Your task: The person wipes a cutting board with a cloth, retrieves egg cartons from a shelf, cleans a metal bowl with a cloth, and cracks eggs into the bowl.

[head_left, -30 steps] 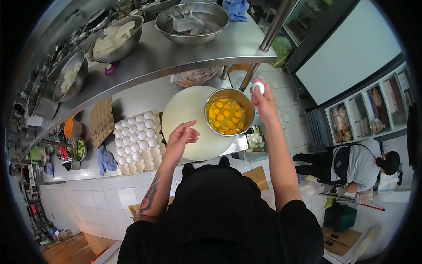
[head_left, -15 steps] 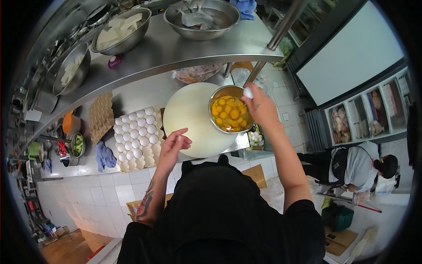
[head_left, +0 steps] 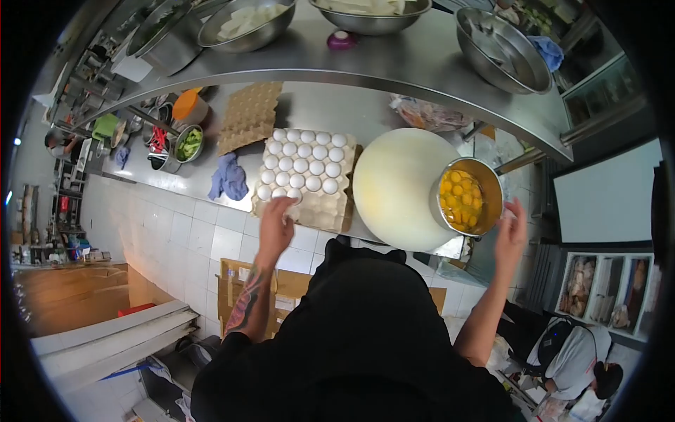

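Note:
My left hand [head_left: 276, 224] is at the near side of the egg tray [head_left: 320, 216], fingers bent and apart, tips beside a white egg [head_left: 294, 195] in the nearest row. Several white eggs fill the tray's far rows; its near cups hold none. On the right, my right hand [head_left: 512, 228] is next to the rim of a metal bowl [head_left: 495, 190], fingers curled, with a small pale thing between them that I cannot make out. Cracked eggs with whole yolks [head_left: 460, 199] lie in the bowl, which stands on the right edge of a round white board [head_left: 397, 186].
An egg carton [head_left: 249, 116] and a blue cloth [head_left: 228, 177] lie left of the tray. Above runs a steel shelf [head_left: 295, 81] with metal bowls and a purple onion [head_left: 342, 40]. At right, a person [head_left: 573, 359] stands near an open freezer [head_left: 605, 288].
My view has swung left. My left hand has moved from the board to the tray's near eggs. My right hand, which held an egg over the bowl's rim, is now outside it on the right.

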The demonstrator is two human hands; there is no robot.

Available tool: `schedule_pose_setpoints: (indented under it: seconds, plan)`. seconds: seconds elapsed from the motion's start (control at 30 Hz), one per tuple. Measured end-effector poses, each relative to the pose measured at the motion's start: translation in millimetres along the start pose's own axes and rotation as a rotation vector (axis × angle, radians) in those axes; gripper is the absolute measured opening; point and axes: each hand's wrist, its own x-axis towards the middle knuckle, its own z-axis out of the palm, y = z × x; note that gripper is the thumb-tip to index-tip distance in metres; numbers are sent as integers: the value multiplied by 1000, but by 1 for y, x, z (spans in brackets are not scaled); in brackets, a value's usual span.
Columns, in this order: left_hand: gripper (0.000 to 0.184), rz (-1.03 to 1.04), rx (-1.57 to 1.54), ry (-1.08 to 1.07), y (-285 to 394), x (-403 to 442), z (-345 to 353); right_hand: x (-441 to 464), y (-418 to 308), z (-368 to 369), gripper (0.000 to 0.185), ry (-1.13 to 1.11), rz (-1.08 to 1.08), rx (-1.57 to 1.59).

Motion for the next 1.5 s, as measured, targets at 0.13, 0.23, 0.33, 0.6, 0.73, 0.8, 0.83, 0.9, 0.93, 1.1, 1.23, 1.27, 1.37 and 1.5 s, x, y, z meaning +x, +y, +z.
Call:
schedule_pose_setpoints:
  seconds: [0.13,0.23,0.33,0.6,0.73,0.8,0.83,0.9,0.93,1.1,1.23,1.27,1.37,1.5]
  plan:
    - [48,100,201,-65,-34,20,-19,-37,-88,144,33,-593,-293,273]
    - [49,132,224,-215,-66,36,-13,-79,-137,244,40,-799,-638,107]
    - [56,130,50,-248,-87,39,-23,-114,-144,330,41,-831,-775,-53]
    - [30,-681,-1342,380,-145,7,-30,-107,-124,389,31,-990,-510,-82]
    - [49,-586,-115,38,-137,23,-13,-67,-113,318,33,-985,-152,453]
    - [59,-304,526,-176,-99,42,-27,-41,-109,248,36,-1101,126,607]
    - [59,-309,569,-260,-96,53,-31,-30,-102,213,38,-1067,173,646]
    - [56,-269,522,-282,-107,58,-39,-12,-97,139,39,-976,252,723]
    - [54,-238,482,-300,-111,64,-41,-3,-93,105,39,-919,280,760]
    - [38,-64,-39,-187,-39,86,-24,25,-29,6,44,-238,285,934]
    - [46,308,282,-361,1,102,29,77,41,-1,45,52,285,939]
    - [46,318,282,-357,9,104,37,93,50,7,44,161,243,943]
    - [38,304,510,-463,17,105,53,117,40,27,40,172,251,849]
    - [45,316,637,-525,16,111,55,119,40,18,31,76,334,1055]
